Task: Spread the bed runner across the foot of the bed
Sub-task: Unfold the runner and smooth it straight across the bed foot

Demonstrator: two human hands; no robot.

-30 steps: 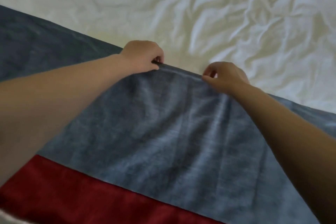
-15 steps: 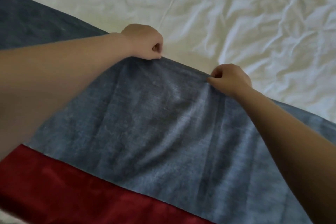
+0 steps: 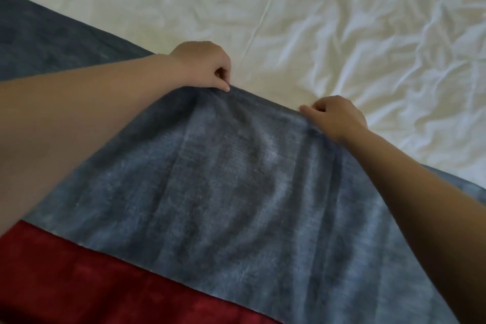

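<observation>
**Desk:** Rumpled white sheet [image 3: 342, 34] fills the far ground. Where does the bed runner [image 3: 223, 192] lie?

**Photographer:** On the near side of that sheet. Its long axis slants from far left to near right. A red band [image 3: 92, 284] runs along the side farthest from the sheet.

**Desk:** And the grip?

**Photographer:** Set apart, the left hand [image 3: 202, 66] and the right hand [image 3: 336, 118] each pinch the runner's grey-blue edge where it meets the sheet, fingers curled on the cloth.

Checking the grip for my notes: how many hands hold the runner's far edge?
2. The left hand pinches the bed runner along its far edge, centre of view; the right hand pinches that edge further right. No other hand shows.
</observation>
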